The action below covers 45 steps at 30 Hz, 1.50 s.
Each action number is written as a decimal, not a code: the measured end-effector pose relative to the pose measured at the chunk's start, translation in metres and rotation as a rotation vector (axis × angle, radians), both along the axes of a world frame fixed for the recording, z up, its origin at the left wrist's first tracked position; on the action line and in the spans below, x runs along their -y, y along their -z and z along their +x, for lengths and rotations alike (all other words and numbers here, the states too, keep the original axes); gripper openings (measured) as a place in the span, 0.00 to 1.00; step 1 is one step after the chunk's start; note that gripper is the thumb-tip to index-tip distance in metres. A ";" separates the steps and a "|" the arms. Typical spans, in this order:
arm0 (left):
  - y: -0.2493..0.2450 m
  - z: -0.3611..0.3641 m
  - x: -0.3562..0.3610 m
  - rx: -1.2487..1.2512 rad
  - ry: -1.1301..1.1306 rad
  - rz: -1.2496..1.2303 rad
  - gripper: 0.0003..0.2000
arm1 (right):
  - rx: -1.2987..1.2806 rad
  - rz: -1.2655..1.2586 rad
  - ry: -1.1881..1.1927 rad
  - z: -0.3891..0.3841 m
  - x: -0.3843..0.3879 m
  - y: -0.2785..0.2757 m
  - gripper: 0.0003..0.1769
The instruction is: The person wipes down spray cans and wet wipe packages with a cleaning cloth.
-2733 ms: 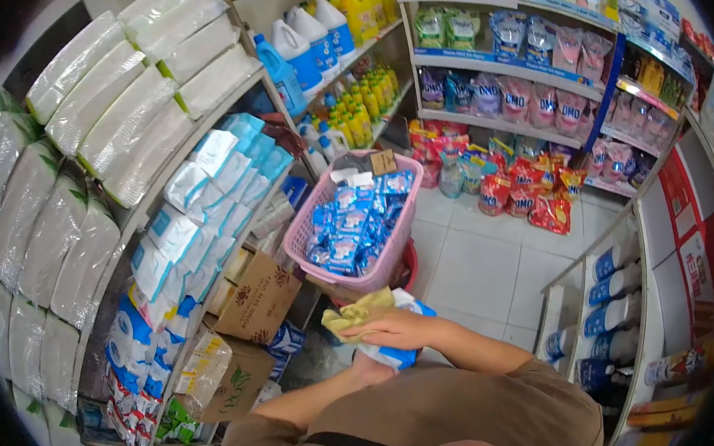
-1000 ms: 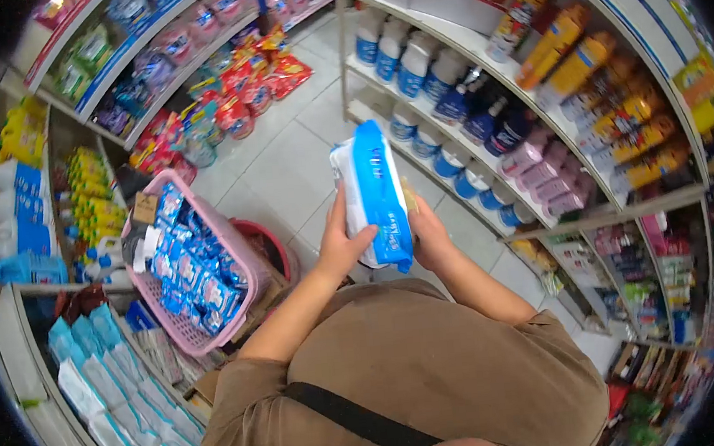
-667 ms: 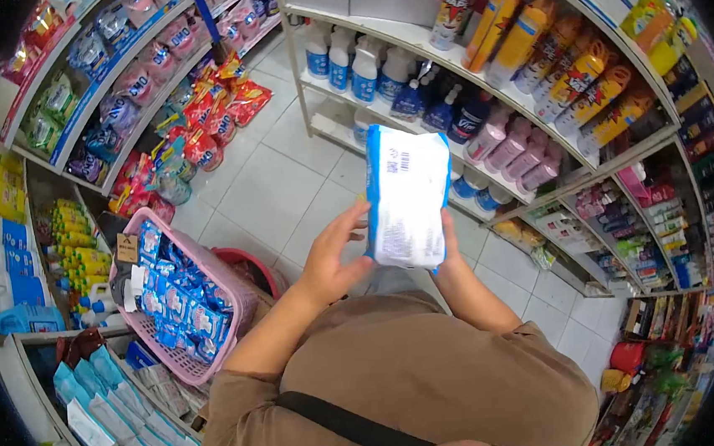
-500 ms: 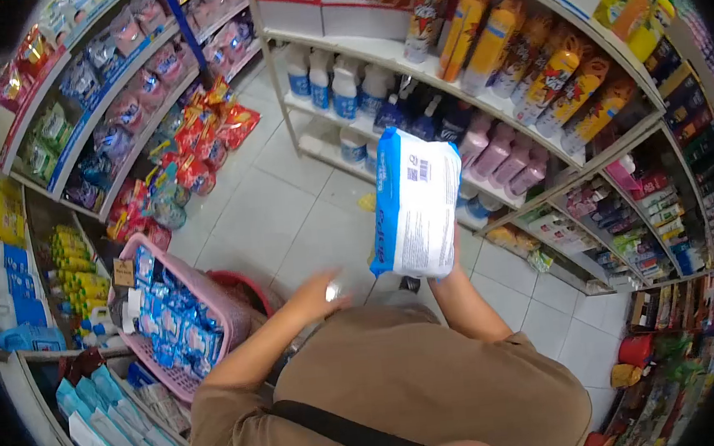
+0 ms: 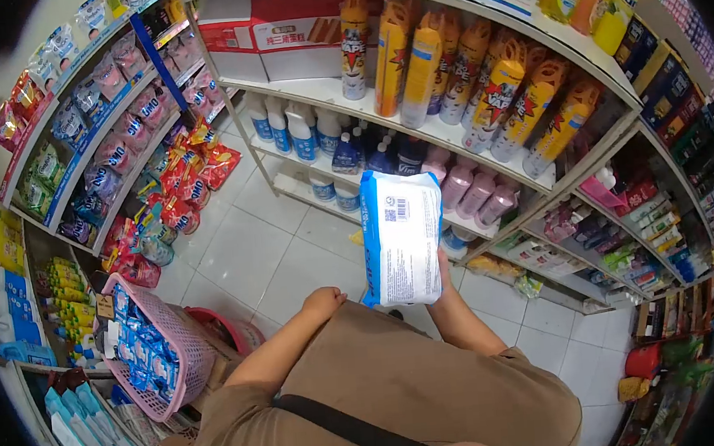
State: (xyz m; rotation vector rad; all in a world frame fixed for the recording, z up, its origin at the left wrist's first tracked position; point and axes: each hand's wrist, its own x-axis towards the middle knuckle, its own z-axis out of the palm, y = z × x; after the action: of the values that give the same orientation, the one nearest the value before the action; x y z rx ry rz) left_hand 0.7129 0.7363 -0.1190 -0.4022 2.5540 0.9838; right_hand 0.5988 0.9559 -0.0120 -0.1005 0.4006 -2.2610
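Soft pack (image 5: 400, 236), white with a blue edge and a printed label with barcode turned to the camera, stands upright in the air in front of the person's chest. Only the right hand (image 5: 442, 273) grasps it, from behind and at the lower right edge, so most of this hand is hidden by the soft pack. Half a second ago the left hand (image 5: 324, 299) was already off the soft pack and blurred in motion. Now it rests low and to the left of the pack, near the brown shirt, with the fingers curled in and nothing visible inside them. So the soft pack has passed from two hands to one, and it has also come higher and nearer to the shelf.

Behind the soft pack and above it stands a row of orange spray cans (image 5: 446, 73) on a white shelf (image 5: 538, 183). Just behind its top edge are dark blue bottles (image 5: 385, 155), and pink bottles (image 5: 476, 190) stand to its right. White bottles with blue labels (image 5: 291, 132) stand to the upper left. Far to the lower left of the pack, a pink basket (image 5: 184, 347) full of small blue packets sits over something red. Between the pack and the shelf nothing stands; under it there is only tiled floor (image 5: 267, 247).
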 end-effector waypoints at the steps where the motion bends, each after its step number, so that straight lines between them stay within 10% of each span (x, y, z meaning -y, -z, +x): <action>1: -0.013 -0.007 -0.009 0.043 0.002 0.063 0.15 | -0.091 0.043 0.040 0.003 -0.008 -0.013 0.38; 7: -0.099 -0.054 -0.059 -0.095 -0.059 1.353 0.40 | -0.183 0.205 -0.034 -0.021 -0.067 -0.015 0.45; 15: -0.110 -0.085 -0.103 0.128 -0.110 1.927 0.41 | -0.317 0.452 0.189 -0.033 -0.067 -0.002 0.39; 23: -0.121 -0.101 -0.093 0.219 -0.402 1.843 0.30 | -1.051 1.076 0.646 -0.026 -0.056 -0.061 0.23; 29: -0.158 -0.116 -0.083 0.388 -0.229 1.463 0.23 | -1.780 1.259 0.323 -0.009 -0.039 -0.102 0.23; 36: -0.114 -0.137 -0.077 0.812 0.022 1.505 0.26 | -1.345 1.720 0.588 -0.037 -0.051 -0.063 0.22; 41: -0.126 -0.144 -0.066 0.997 -0.079 1.543 0.32 | -1.140 1.654 0.471 0.005 -0.015 -0.057 0.21; 45: -0.103 -0.150 -0.064 0.850 0.262 1.736 0.36 | -1.205 1.498 0.367 0.061 0.016 -0.087 0.22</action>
State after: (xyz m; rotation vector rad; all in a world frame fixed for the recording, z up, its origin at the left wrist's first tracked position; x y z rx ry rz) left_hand 0.5629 0.8002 -0.0156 0.0756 0.4682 1.8546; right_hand 0.6594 0.9396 0.0749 -0.6036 2.6895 -1.3650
